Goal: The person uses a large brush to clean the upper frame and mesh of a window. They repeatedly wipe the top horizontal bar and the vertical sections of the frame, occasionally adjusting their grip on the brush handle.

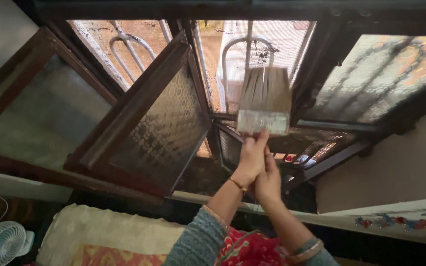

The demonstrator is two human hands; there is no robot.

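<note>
Head view looks down at both hands raised together before a dark wooden window frame [321, 64]; the left hand [251, 156] is wrapped tight around the handle of a wide flat brush [265, 101], thumb and fingers closed just under the metal band, and the right hand [268, 181] is cupped close against the left wrist and the butt of the handle, fingers curled shut, though how much of the handle it grips itself is hidden. The brush stands upright, bristles up, in front of the mesh screen [272, 42] of the middle opening, between the open glass shutter [159, 123] on the left and the patterned pane [385, 79] on the right; whether the bristles touch the mesh I cannot tell. To sweep well here, I judge the bristle edge should lie flat on the mesh and travel in long even strokes; the two-handed hold steadies it, but pressure should stay light, since mesh gives; the open shutter's edge sits near the elbow line, so strokes should keep clear of it. Below lie a quilted cushion [104, 231] and a small white fan [1, 244].
</note>
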